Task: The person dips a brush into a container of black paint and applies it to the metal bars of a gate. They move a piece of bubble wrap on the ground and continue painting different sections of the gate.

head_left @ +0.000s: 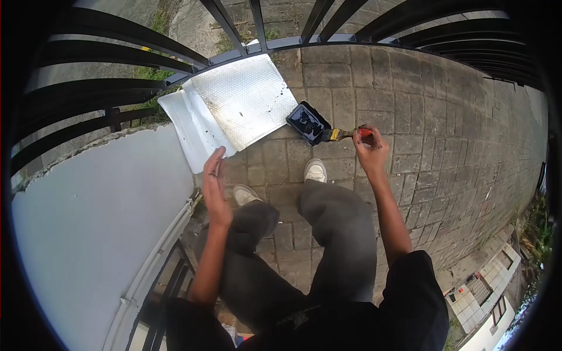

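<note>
My right hand (372, 151) is closed round the handle of a paintbrush (345, 134), which has a yellow band and a red handle end. The brush's bristle end reaches the rim of a small black tray (321, 138) that holds dark, glossy paint (307, 121). My left hand (215, 187) is raised with nothing in it, its fingers stretched out and dark smudges on them. Just beyond it lies a silvery foil sheet (246, 99), folded over on the left and specked with dark spots.
A dark metal railing (257, 26) curves across the far side, above the foil. To my left stands a low pale wall (99, 216) with white pipes (153, 257) along it. Brick paving (410, 123) spreads ahead and right. My shoes (315, 169) are close to the tray.
</note>
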`<act>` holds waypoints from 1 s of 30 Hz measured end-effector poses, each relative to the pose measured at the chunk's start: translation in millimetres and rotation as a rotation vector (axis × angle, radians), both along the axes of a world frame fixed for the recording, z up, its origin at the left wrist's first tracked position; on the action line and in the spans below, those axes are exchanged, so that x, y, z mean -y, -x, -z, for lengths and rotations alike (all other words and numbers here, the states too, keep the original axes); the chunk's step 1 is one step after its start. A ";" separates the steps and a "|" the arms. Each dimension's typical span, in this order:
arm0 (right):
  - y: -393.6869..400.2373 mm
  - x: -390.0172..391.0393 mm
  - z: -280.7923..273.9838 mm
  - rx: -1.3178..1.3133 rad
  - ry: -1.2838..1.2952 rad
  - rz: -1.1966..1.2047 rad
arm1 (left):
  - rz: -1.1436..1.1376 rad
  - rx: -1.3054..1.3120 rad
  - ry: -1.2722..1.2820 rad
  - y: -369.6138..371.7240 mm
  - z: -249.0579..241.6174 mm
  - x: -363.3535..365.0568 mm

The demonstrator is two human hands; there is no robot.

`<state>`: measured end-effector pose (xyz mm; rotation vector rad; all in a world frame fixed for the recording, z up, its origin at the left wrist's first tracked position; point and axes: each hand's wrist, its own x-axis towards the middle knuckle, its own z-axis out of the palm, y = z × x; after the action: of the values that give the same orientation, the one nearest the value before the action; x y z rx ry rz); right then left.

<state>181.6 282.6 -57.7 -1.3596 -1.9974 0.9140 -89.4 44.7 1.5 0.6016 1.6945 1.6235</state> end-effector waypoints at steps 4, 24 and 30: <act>-17.8 25.8 87.8 0.063 -0.099 -0.086 | 0.029 -0.070 0.015 31.1 9.9 -22.4; -21.5 49.8 173.6 0.082 -0.310 -0.049 | 0.200 -0.367 0.120 43.6 1.5 1.3; -27.6 46.3 195.6 -0.471 0.331 0.367 | 0.402 -0.227 0.269 19.4 -10.0 -15.8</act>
<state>209.2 236.3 -253.3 -1.4522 -1.2347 1.2796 -108.8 60.5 11.5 0.9465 1.7735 1.0576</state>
